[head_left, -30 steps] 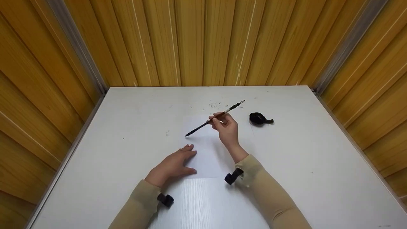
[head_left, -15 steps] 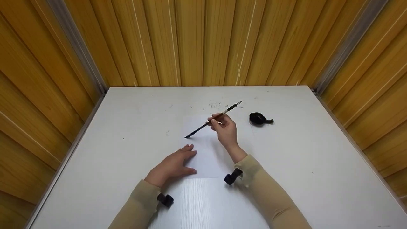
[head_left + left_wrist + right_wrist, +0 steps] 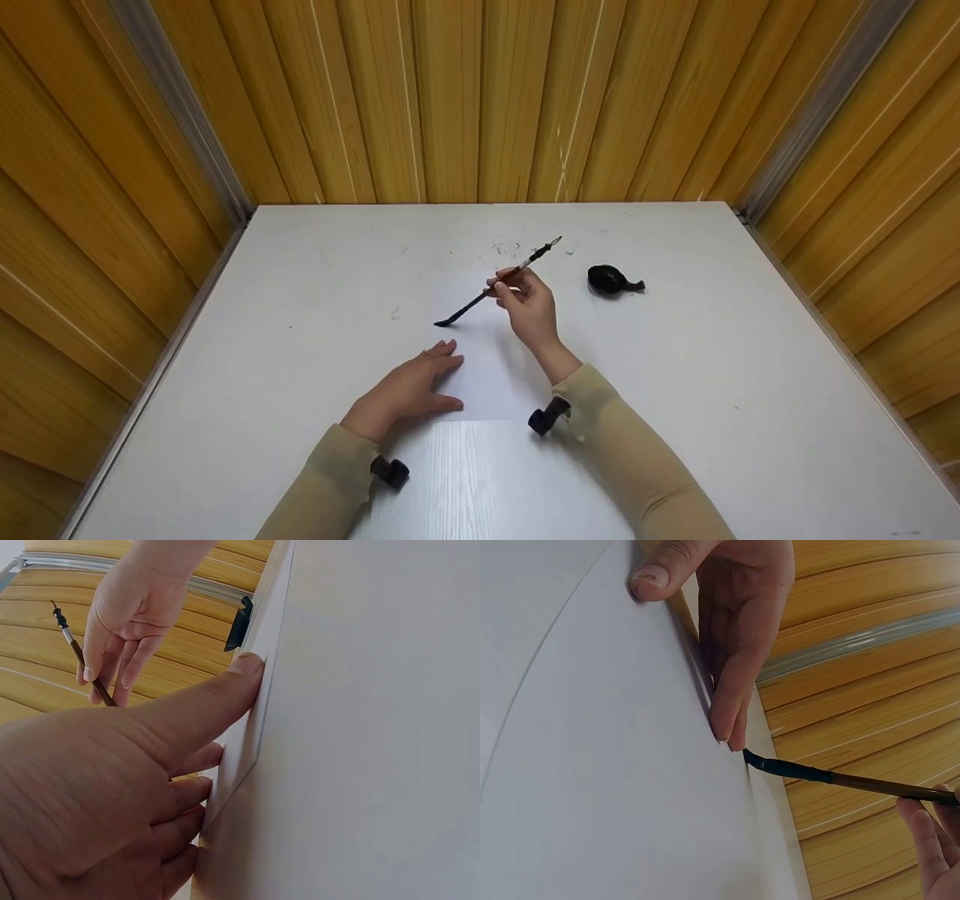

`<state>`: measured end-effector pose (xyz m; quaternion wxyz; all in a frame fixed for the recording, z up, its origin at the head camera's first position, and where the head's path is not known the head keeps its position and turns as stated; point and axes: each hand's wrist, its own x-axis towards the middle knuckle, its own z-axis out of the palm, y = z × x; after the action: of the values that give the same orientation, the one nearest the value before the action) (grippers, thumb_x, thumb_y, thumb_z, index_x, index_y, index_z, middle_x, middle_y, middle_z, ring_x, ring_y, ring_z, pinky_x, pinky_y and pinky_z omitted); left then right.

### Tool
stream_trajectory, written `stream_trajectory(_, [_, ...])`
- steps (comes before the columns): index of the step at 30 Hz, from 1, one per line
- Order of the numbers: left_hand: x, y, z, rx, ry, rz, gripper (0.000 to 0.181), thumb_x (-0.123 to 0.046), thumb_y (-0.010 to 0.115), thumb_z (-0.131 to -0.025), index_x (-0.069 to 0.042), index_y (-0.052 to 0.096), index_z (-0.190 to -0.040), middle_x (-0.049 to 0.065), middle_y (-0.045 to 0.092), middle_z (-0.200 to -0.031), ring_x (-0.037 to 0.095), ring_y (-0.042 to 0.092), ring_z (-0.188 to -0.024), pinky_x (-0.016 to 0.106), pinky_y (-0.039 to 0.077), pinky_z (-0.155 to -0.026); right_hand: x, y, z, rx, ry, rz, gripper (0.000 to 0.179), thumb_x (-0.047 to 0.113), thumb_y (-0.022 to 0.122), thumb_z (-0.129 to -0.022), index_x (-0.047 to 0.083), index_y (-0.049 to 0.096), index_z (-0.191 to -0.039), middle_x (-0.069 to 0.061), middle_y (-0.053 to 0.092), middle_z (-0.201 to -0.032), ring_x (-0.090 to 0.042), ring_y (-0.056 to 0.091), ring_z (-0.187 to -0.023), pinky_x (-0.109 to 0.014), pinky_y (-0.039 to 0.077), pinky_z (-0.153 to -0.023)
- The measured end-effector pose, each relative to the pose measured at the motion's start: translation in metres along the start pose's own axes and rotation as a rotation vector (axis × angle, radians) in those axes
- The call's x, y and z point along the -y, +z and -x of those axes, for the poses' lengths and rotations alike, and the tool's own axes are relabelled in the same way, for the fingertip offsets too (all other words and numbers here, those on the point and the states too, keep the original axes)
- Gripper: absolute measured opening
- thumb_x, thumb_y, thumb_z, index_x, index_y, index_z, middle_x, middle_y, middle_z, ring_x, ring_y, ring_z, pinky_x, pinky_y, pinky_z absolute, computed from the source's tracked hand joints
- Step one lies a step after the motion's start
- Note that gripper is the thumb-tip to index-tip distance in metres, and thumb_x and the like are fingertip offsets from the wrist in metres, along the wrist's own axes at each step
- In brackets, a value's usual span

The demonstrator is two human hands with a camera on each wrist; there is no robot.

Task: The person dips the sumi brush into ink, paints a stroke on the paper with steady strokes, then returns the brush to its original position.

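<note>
In the head view my right hand [image 3: 535, 313] pinches a writing brush [image 3: 471, 303] with a brown handle, black bristles and a hanging loop at its top end. The brush slants down to the left, its bristle tip bent against the upper left of a sheet of white paper [image 3: 491, 382]. My left hand [image 3: 409, 386] lies with spread fingers on the paper's left side, thumb near its lower edge. From the right wrist, the bent bristles [image 3: 761, 762] show just beyond the left fingertips. The left wrist view shows the left thumb [image 3: 244, 666] on the paper near its edge.
A small glossy black dish [image 3: 607, 280] with a short stub handle stands right of the paper. Dark smudges [image 3: 506, 247] mark the white table [image 3: 247, 360] towards the back. Wood-patterned walls [image 3: 450, 97] enclose the table on the back and both sides.
My right hand has shifted slightly left and down with the brush. Its bristle tip, straight a second ago, is now bent sideways against the paper. The left hand has stayed put.
</note>
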<state>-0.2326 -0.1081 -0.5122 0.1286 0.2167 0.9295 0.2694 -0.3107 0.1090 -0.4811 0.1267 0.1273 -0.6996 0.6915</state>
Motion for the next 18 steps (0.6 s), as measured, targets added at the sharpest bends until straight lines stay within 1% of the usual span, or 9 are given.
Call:
stream_trajectory(3, [0.0001,-0.0004,0.0005,-0.001,0.007,0.001,0.075,-0.035,0.082,-0.088,-0.009,0.052,-0.151,0.008,0.033,-0.169,0.029,0.028,-0.159,0.051,0.028,-0.128,-0.0003,0.0003,-0.0002,0.002,-0.011,0.013,0.018,0.001,0.064,-0.099,-0.006,0.064,-0.116,-0.022,0.075,-0.108,-0.021,0.078,-0.093,-0.02,0.061,-0.074])
stream_trajectory(5, [0.0002,-0.0008,0.0007,0.0,0.012,0.001,0.075,-0.035,0.082,-0.088,-0.009,0.052,-0.151,0.008,0.033,-0.169,0.03,0.028,-0.159,0.051,0.028,-0.128,-0.0006,0.0003,-0.0002,0.003,-0.016,0.021,0.018,0.001,0.064,-0.099,-0.007,0.064,-0.116,-0.023,0.075,-0.108,-0.022,0.078,-0.093,-0.02,0.061,-0.074])
stream_trajectory(10, [0.0007,-0.0011,0.0007,0.002,0.015,-0.002,0.075,-0.036,0.082,-0.089,-0.009,0.051,-0.152,0.008,0.033,-0.169,0.03,0.028,-0.159,0.051,0.028,-0.128,-0.0007,-0.0002,-0.0005,0.008,-0.014,0.039,0.023,0.002,0.064,-0.1,-0.011,0.061,-0.117,-0.025,0.074,-0.11,-0.029,0.078,-0.096,-0.019,0.06,-0.073])
stream_trajectory(12, [0.0008,-0.0011,0.0007,0.003,0.015,-0.003,0.075,-0.036,0.082,-0.089,-0.009,0.051,-0.152,0.008,0.033,-0.169,0.03,0.028,-0.158,0.052,0.029,-0.128,-0.0005,-0.0003,-0.0007,0.008,-0.009,0.048,0.022,0.002,0.064,-0.1,-0.01,0.061,-0.118,-0.025,0.074,-0.111,-0.033,0.077,-0.097,-0.018,0.06,-0.073])
stream_trajectory(15, [0.001,-0.001,0.0015,0.001,0.016,0.006,0.075,-0.035,0.082,-0.089,-0.009,0.051,-0.152,0.008,0.033,-0.169,0.031,0.028,-0.158,0.052,0.029,-0.128,-0.0009,-0.0007,-0.0012,0.009,-0.009,0.06,0.021,0.0,0.063,-0.1,-0.01,0.062,-0.118,-0.027,0.073,-0.111,-0.038,0.076,-0.099,-0.018,0.06,-0.073])
stream_trajectory(18, [0.0013,-0.001,0.0022,-0.001,0.019,0.012,0.074,-0.035,0.082,-0.089,-0.009,0.051,-0.152,0.008,0.033,-0.169,0.031,0.027,-0.159,0.053,0.029,-0.128,0.0001,-0.0009,-0.0013,0.009,-0.012,0.065,0.02,-0.004,0.062,-0.099,-0.013,0.061,-0.118,-0.03,0.071,-0.111,-0.041,0.075,-0.1,-0.017,0.059,-0.072])
